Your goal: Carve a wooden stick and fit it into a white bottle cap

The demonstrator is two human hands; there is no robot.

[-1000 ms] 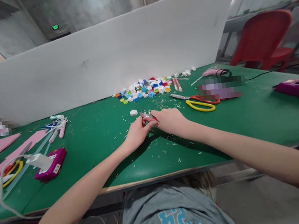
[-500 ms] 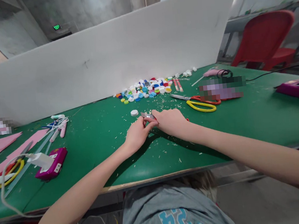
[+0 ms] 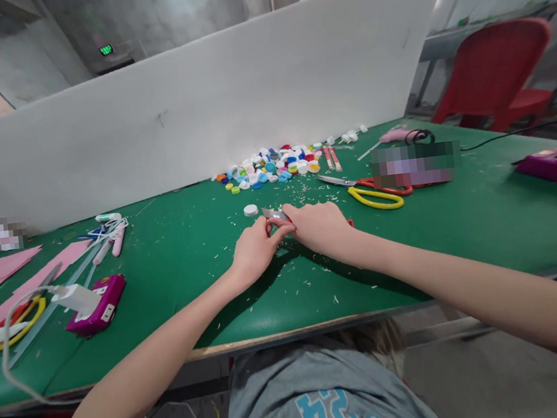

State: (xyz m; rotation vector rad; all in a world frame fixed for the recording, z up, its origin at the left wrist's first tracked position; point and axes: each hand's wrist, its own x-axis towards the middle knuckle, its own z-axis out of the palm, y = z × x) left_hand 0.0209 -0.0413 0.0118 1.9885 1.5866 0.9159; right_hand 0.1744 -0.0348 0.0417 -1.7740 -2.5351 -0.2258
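The knife [image 3: 275,215] is held over the surface [image 3: 174,268], clamped in the right hand [image 3: 318,224], its blade angled towards the left hand [image 3: 255,246]. The hands are brought together, the left thumb laid close by the blade, probably so that the cut can be steadied and kept short. Whether anything is pinched in the left fingers cannot be told, as the grip is hidden. Pale shavings [image 3: 335,298] are strewn around and below the wrists (whittling, by the look of them). A white cap [image 3: 250,210] is set just beyond the left hand, presumably for easy reach. The pile of caps [image 3: 270,167] is heaped against the partition [image 3: 187,112], and the yellow-handled scissors [image 3: 338,181] are laid aside to the right, perhaps so that working room is left.
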